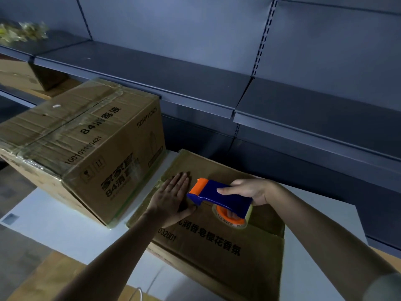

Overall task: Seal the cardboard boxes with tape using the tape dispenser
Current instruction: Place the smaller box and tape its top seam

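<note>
One flat left hand (pixel 173 196) near box (pixel 249 276) edge; right hand (pixel 252 190) holds dispenser (pixel 214 195).

Grey shelving (pixel 152 70) — white table (pixel 54 224)

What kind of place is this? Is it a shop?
Probably a shop or its stockroom. Long grey metal shelves line the wall, printed cardboard boxes sit on a white surface, and the right hand holds a tape dispenser for sealing them.
</note>
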`<state>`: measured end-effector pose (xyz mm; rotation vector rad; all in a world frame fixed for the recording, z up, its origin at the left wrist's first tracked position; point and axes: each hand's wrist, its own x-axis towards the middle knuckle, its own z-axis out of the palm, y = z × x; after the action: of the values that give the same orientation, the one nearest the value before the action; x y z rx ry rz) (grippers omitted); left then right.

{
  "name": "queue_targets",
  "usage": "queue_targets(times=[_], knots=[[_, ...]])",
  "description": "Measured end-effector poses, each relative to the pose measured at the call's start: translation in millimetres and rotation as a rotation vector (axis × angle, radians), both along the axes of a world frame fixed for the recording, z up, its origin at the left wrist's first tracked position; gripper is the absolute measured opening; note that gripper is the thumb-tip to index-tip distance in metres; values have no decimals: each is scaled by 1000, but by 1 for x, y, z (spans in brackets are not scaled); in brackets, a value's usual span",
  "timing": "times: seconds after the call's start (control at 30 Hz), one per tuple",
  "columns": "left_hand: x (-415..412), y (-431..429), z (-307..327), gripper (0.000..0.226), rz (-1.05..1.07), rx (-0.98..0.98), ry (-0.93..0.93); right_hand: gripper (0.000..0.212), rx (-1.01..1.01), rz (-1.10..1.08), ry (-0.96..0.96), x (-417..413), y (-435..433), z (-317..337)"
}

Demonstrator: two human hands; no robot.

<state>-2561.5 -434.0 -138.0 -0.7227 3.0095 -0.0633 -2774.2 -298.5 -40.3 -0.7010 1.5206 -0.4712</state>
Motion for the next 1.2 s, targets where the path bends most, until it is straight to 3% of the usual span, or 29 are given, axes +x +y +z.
queue_targets(times=[0.33, 0.53, 0.73, 1.0, 1.2], knots=[[3, -2, 2, 90, 21, 24, -20, 52, 2, 44, 158, -43, 54, 18], [4, -1, 5, 89, 11, 27, -61, 49, 28, 32, 119, -73, 105, 29], [-7, 14, 11, 92, 43, 36, -124, 34, 81, 103, 247, -64, 108, 14], [-53, 97, 8, 102, -194, 79, -17, 39, 95, 92, 269, -64, 107, 13], [-59, 105, 5, 99, -205, 78, -30, 41, 114, 106, 295, -62, 108, 11]])
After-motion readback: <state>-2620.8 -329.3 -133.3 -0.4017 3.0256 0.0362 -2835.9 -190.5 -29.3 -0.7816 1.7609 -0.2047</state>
